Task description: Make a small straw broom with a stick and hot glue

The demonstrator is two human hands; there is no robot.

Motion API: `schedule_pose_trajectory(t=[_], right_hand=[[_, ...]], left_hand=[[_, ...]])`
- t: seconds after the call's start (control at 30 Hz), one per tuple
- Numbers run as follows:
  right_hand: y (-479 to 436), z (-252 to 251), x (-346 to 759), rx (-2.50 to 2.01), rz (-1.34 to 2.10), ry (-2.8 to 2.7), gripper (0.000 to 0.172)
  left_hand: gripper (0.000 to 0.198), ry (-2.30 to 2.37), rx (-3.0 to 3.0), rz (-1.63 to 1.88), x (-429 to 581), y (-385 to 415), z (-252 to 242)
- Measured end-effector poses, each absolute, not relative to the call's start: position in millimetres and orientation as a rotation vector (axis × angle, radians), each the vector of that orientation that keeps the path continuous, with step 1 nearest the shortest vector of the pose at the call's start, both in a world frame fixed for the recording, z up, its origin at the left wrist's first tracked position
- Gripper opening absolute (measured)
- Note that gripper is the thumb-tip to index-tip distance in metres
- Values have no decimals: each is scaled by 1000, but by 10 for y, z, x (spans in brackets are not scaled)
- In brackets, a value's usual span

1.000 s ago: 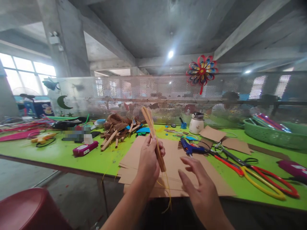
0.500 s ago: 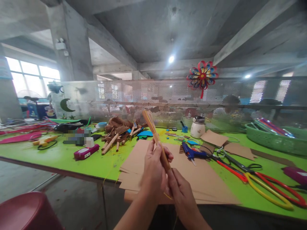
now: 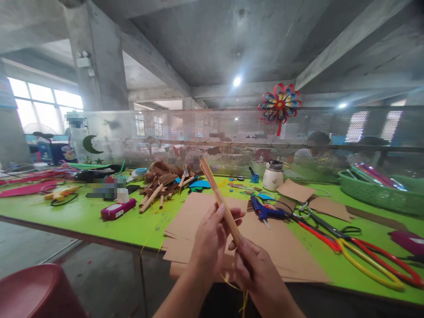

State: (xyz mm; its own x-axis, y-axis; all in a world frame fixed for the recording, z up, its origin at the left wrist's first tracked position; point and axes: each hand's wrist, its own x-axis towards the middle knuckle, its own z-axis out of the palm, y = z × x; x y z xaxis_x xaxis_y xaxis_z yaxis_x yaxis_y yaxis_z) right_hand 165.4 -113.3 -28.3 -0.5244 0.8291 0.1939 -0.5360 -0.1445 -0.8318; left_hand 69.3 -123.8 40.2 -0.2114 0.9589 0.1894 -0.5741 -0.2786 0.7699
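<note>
A thin brown paper roll (image 3: pixel 228 216) slants up and away from me, its far end flared and layered. Around its middle are the fingers and thumb of my left hand (image 3: pixel 213 234). My right hand (image 3: pixel 253 265) grips the near end, which is hidden in the palm. Yellow string (image 3: pixel 244 302) hangs below my right hand, and a strand of it runs along the roll's upper part. Beneath both hands lies a stack of brown paper sheets (image 3: pixel 188 221) on the green table (image 3: pixel 132 234).
Rolled brown paper pieces (image 3: pixel 159 190) lie in a heap at centre left. A blue glue gun (image 3: pixel 266 210) and large scissors (image 3: pixel 367 260) are on the right, near a green basket (image 3: pixel 371 192). A maroon stool (image 3: pixel 43 291) stands lower left. Behind the table runs a perforated metal screen (image 3: pixel 205 128).
The roll has shifted slightly down and right. My right hand has moved down and right along with it, my left fingers have spread a little, and more yellow string shows below.
</note>
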Motion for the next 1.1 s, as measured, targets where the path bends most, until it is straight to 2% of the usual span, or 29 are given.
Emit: schedule_pose_trajectory(t=[0.07, 0.13, 0.2, 0.3, 0.53, 0.73, 0.93, 1.1], right_hand=[[-1113, -215, 1724, -339, 1908, -1085, 37], [-1085, -159, 1798, -323, 1992, -1027, 35], [-1053, -133, 1867, -307, 2053, -999, 32], [-1024, -152, 1946, -280, 2118, -1007, 30], [-1109, -211, 2117, -358, 2266, -1047, 33], [-1148, -186, 2331, -412, 2278, -1037, 32], [-1098, -179, 2410, -449, 2276, -1070, 33], [-1036, -187, 2419, -459, 2294, -1067, 35]], left_hand=[[31, 716, 871, 1702, 583, -1286, 367], [39, 869, 992, 1833, 446, -1344, 353], [37, 1014, 1217, 1987, 316, -1406, 396], [41, 1007, 1633, 1946, 213, -1488, 592], [43, 741, 2239, 1319, 232, -1390, 977], [25, 701, 2568, 1208, 161, -1141, 850], [11, 841, 3348, 380, 265, -1041, 831], [9, 871, 3406, 285, 254, -1017, 807]])
